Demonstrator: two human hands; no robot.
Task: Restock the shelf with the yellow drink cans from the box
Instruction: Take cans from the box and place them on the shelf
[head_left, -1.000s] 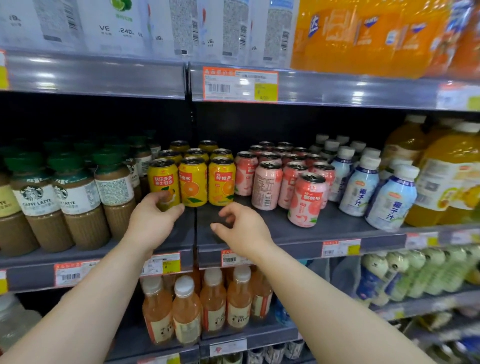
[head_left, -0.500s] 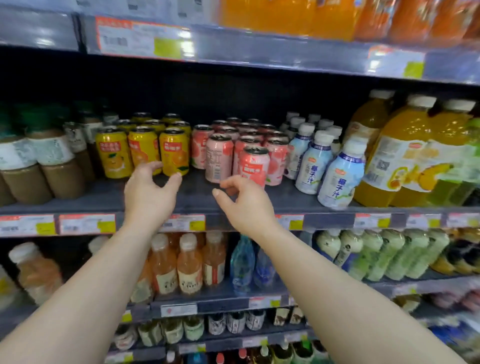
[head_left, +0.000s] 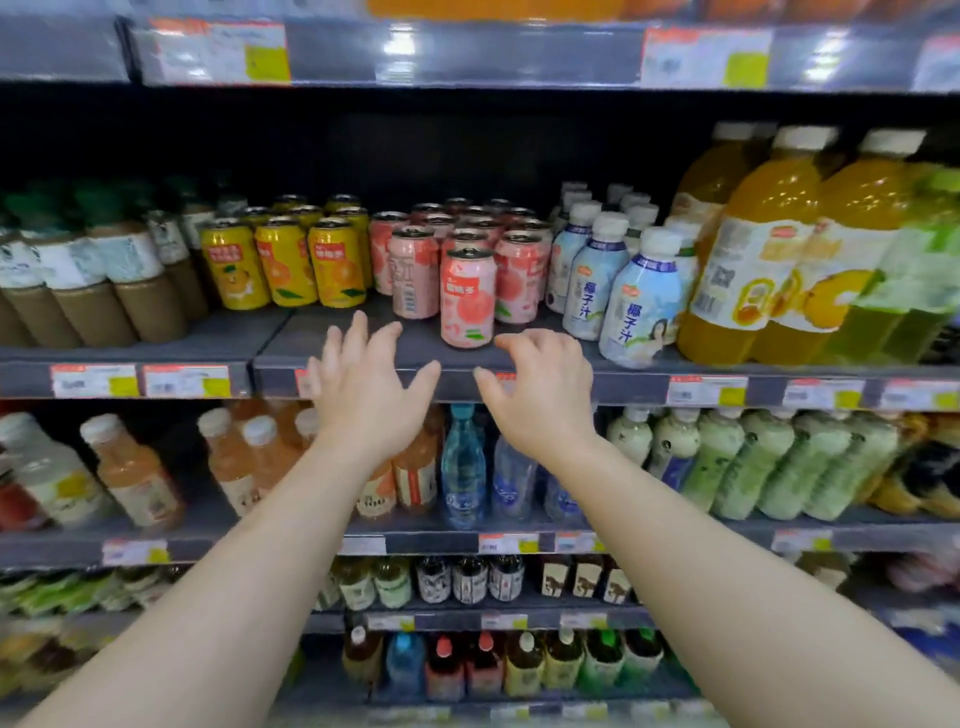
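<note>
Several yellow drink cans (head_left: 284, 262) stand in rows on the grey shelf (head_left: 218, 332), left of centre. My left hand (head_left: 363, 387) hovers in front of the shelf edge, right of and below those cans, fingers spread and holding nothing. My right hand (head_left: 540, 389) is beside it, fingers loosely bent and empty, just below a lone pink can (head_left: 466, 297) that stands forward of its group. No box is in view.
Pink cans (head_left: 467, 244) fill the shelf's middle, white bottles (head_left: 613, 270) and big orange juice bottles (head_left: 769, 249) stand to the right, brown coffee bottles (head_left: 93, 280) to the left. More bottle shelves (head_left: 675, 543) lie below, a price-tag rail (head_left: 467, 52) above.
Both hands have drawn back from the yellow cans and shifted right along the shelf edge. The left hand's fingers have spread. The view has swung right and down.
</note>
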